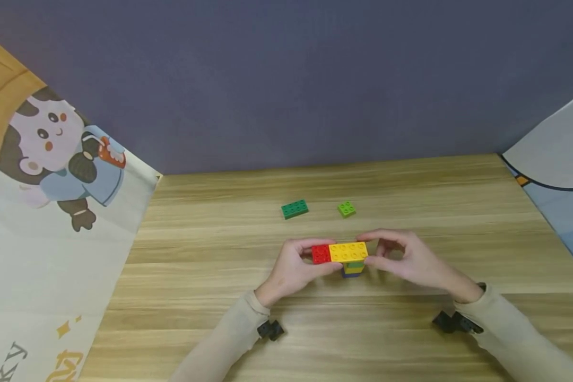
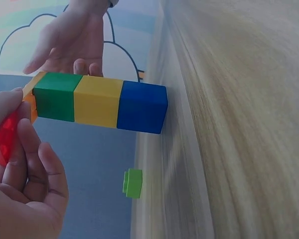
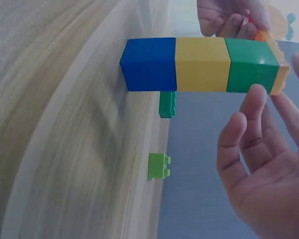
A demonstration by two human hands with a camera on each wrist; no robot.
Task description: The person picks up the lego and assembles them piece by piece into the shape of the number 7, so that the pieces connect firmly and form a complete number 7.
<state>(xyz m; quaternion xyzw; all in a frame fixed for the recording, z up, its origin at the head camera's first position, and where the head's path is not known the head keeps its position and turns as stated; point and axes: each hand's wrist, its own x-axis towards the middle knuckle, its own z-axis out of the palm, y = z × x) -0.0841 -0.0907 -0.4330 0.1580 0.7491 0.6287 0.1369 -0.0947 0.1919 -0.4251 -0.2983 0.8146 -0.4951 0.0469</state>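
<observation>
Nearest, along the bottom of the frame, two pale sleeves (image 1: pixel 222 337) reach in over the tabletop (image 1: pixel 348 350), a small black device (image 1: pixel 270 330) below the left wrist. Just right of centre, the left hand (image 1: pixel 286 270) has its grip pinching the red brick (image 1: pixel 321 254), the thumb running on along the near edge of the yellow plate (image 1: pixel 347 252). The right hand (image 1: pixel 413 260) brackets the plate's right end between forefinger and thumb; whether that grip pinches or merely guides, I cannot tell. Red meets yellow end to end, though how they join is hidden. The plate lies across the top of an upright tower, made, from the bottom up, of a blue block (image 2: pixel 142 107), a yellow block (image 2: pixel 97 101) and a green block (image 2: pixel 57 97); the red end juts out to the left. The step in hand seems to be fitting this crosspiece onto the green block; whether it is fully seated is unclear. The move now calls for keeping it level, pressing straight down over the tower and supporting the overhang. Beyond the hands, nearer the frame's middle, lie a dark green brick (image 1: pixel 294 209) and, to its right, a light green brick (image 1: pixel 346 209); a dark wall (image 1: pixel 286 85) fills the top.
</observation>
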